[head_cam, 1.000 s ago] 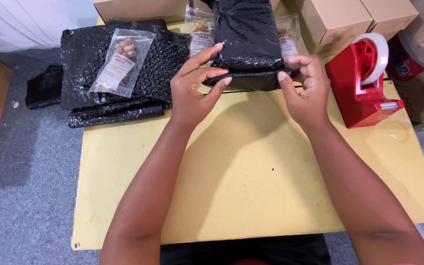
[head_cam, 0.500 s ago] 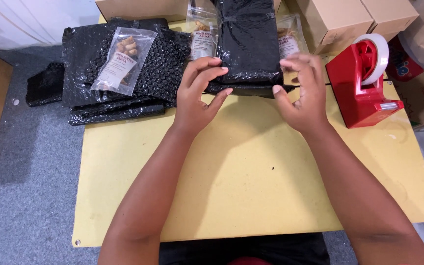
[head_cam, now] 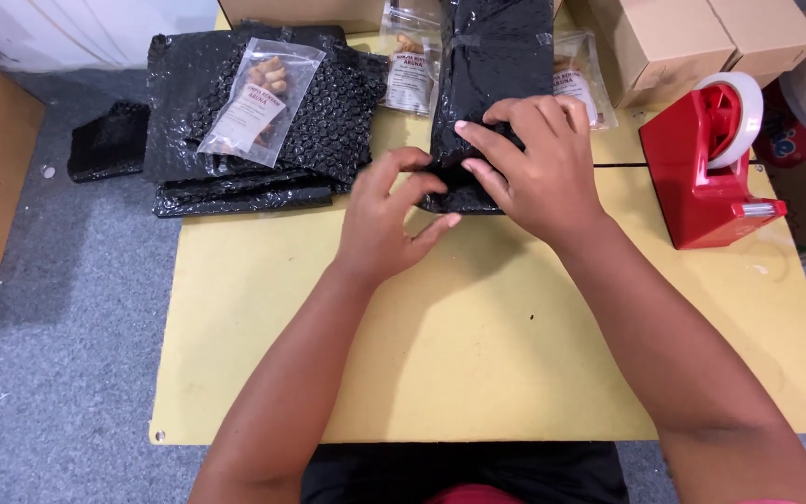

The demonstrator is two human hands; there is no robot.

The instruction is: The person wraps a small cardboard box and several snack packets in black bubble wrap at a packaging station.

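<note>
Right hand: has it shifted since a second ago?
Yes. The right hand has moved left, away from the red tape dispenser, onto the middle of the black wrapped parcel.

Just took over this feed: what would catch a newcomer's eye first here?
Both hands meet at the near end of a black bubble-wrapped parcel at the yellow table's far middle: right hand pressing on top, left hand at its edge. A red tape dispenser stands right; a clear snack pouch lies on black bubble wrap left.
</note>
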